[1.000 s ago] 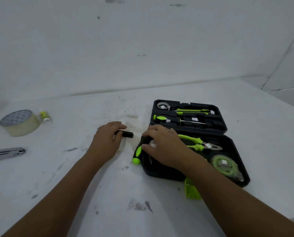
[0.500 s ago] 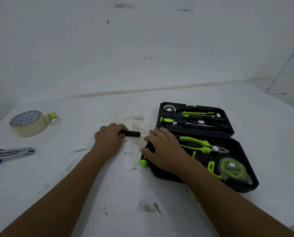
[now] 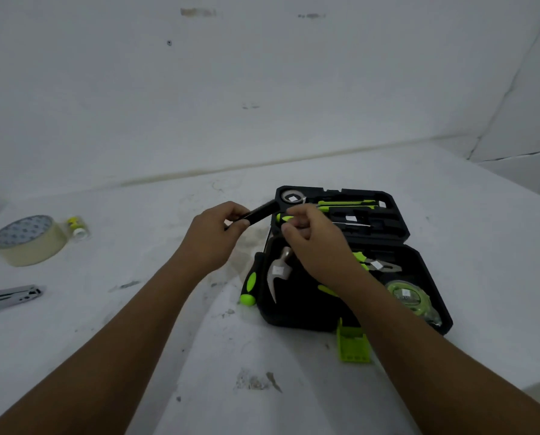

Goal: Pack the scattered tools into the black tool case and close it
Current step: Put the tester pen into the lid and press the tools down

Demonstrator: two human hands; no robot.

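Observation:
The black tool case [image 3: 419,262] lies open on the white table, lid half at the back. My left hand [image 3: 213,238] holds a short black bar-shaped tool [image 3: 260,212] in the air by the case's back left corner. My right hand [image 3: 314,237] hovers over the case with its fingers curled near the bar's end; I cannot tell whether it grips anything. A hammer [image 3: 279,271] with a black and green handle [image 3: 249,285] lies in the case's left side, the handle sticking out. Pliers [image 3: 378,265], a green tape measure [image 3: 408,298] and screwdrivers [image 3: 347,204] sit in the case.
A roll of beige tape [image 3: 27,241] and a small yellow-capped bottle [image 3: 77,227] stand at the far left. A metal stapler-like tool [image 3: 10,298] lies at the left edge. A green plastic holder [image 3: 353,345] lies in front of the case. A wall stands behind the table.
My left hand lifted the black bar off the table and carried it up toward the case. My right hand rose from the hammer, which now shows in the case.

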